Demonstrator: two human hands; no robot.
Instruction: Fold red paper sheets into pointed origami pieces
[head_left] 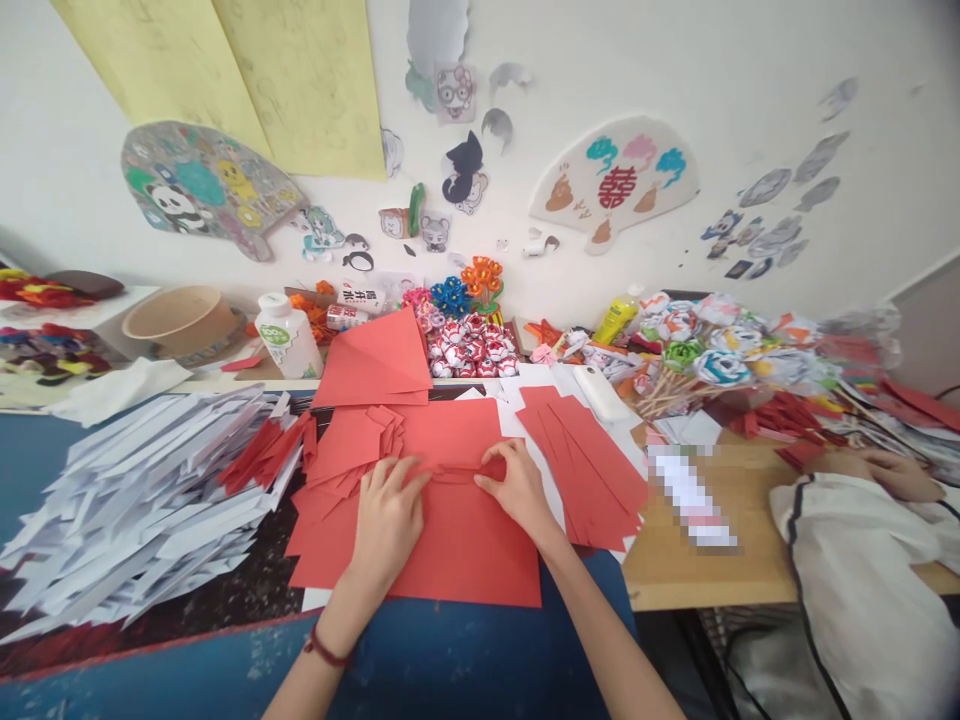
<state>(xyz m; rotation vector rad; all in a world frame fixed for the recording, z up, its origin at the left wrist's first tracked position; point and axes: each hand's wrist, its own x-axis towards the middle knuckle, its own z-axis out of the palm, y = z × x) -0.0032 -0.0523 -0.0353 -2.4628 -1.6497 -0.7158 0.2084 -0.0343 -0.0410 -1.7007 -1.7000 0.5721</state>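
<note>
A narrow folded red paper strip (459,474) lies across large red sheets (472,550) in front of me. My left hand (390,515) is at its left end, the fingertips bent down onto the paper. At the right end, my right hand (516,482) pinches the strip between thumb and index finger. Small red pieces (349,450) are piled just left of my hands. Cut red sheets (581,465) are fanned out to the right, over white paper. Another red stack (379,360) sits behind.
Many folded white strips (150,490) cover the left side, some red ones (262,450) on top. A white bottle (287,335), paper flowers (472,345) and a phone (600,393) stand or lie behind. At right, another person's sleeve (862,560) rests by the wooden table (667,580).
</note>
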